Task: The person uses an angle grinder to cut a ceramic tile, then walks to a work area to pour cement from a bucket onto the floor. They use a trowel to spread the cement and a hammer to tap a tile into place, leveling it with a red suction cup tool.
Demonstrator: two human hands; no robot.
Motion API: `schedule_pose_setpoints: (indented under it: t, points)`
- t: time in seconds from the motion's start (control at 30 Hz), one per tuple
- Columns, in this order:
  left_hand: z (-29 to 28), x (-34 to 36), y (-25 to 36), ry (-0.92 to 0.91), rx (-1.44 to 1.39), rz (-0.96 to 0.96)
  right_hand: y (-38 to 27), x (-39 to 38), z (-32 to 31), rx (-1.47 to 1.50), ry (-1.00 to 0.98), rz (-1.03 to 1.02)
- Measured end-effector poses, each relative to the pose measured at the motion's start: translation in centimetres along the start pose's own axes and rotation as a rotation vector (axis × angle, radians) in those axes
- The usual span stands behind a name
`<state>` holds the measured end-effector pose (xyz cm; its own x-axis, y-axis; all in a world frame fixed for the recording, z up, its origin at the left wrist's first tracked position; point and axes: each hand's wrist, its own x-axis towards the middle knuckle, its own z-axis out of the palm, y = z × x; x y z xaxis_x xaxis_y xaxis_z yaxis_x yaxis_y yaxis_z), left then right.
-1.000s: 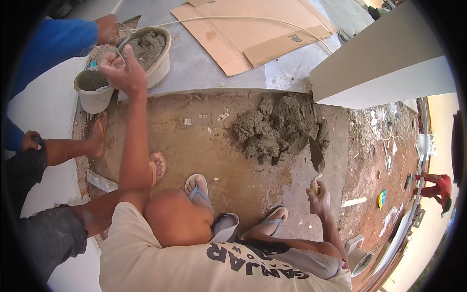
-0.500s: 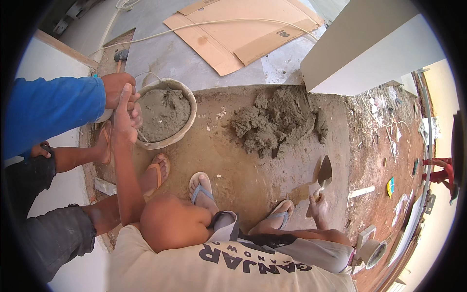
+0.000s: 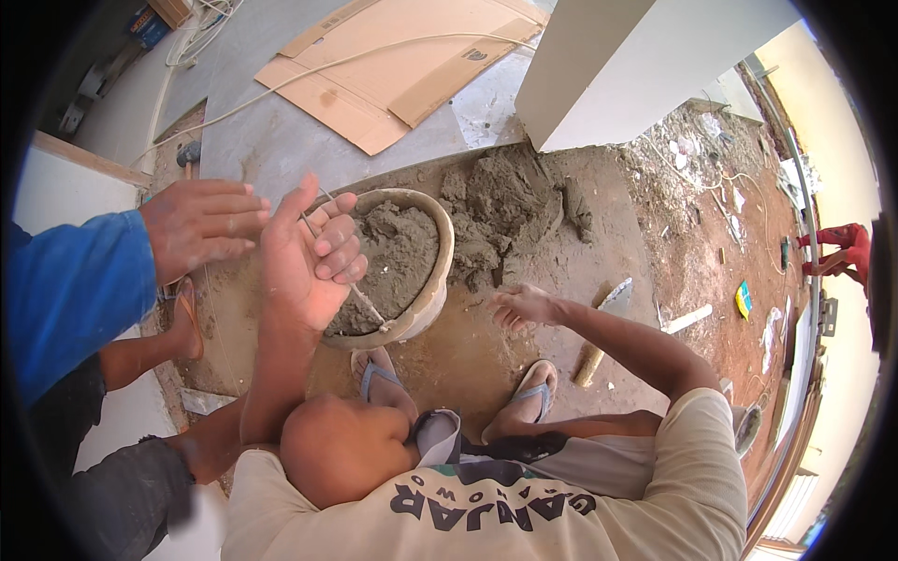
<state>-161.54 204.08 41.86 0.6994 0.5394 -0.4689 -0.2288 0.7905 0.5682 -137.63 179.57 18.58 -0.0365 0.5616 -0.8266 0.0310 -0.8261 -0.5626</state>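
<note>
My left hand (image 3: pixel 304 266) is curled round the wire handle (image 3: pixel 360 299) of a pale bucket (image 3: pixel 428 299) filled with wet grey mortar (image 3: pixel 393 248). Just left of it, a co-worker's hand (image 3: pixel 201 224) in a blue sleeve hovers with fingers extended. My right hand (image 3: pixel 524 309) is right of the bucket, empty, fingers loosely bent and apart. A trowel (image 3: pixel 589 360) lies on the ground beside that hand. A heap of wet mortar (image 3: pixel 510 206) sits behind and right of the bucket.
Flattened cardboard (image 3: pixel 365 75) and a pale cable lie on grey flooring (image 3: pixel 234 159) at the back, near a square pillar (image 3: pixel 608 65) and a mallet (image 3: pixel 187 154). The co-worker's legs (image 3: pixel 131 360) are at left. Rubble (image 3: pixel 692 168) and another person in red (image 3: pixel 837 252) are at right.
The bucket has come rightward beside the heap with my left hand. The co-worker's hand has come off it. My right hand has let go of the trowel and moved toward the bucket.
</note>
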Motion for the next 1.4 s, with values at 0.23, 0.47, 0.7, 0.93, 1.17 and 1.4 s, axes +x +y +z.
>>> schedule_pose_setpoints:
  t: [0.23, 0.47, 0.7, 0.93, 1.17, 1.4]
  points:
    - [4.8, -1.9, -0.6, -0.327, -0.043, -0.222, -2.7, 8.1, 11.0, 0.943, -0.429, -0.178]
    - [5.0, -1.4, 0.1, -0.438, 0.056, -0.220, -2.8, 11.3, 11.2, 1.553, -0.305, -0.518]
    - [-3.5, 1.9, -3.4, -0.094, 0.848, 0.187, -2.8, 9.8, 5.1, 1.633, -0.017, -0.740]
    - [-11.7, 7.1, -7.6, 0.264, 0.772, 0.358, -6.7, 5.7, 4.0, 1.086, 0.584, -0.366]
    - [-17.5, 7.9, -7.0, 0.470, 0.431, 0.297, -10.4, 4.8, 6.3, 0.618, 0.764, -0.318]
    - [-14.5, 6.6, -1.7, 0.353, 0.204, 0.413, -20.3, -0.3, 5.5, 0.194, 1.023, -0.658]
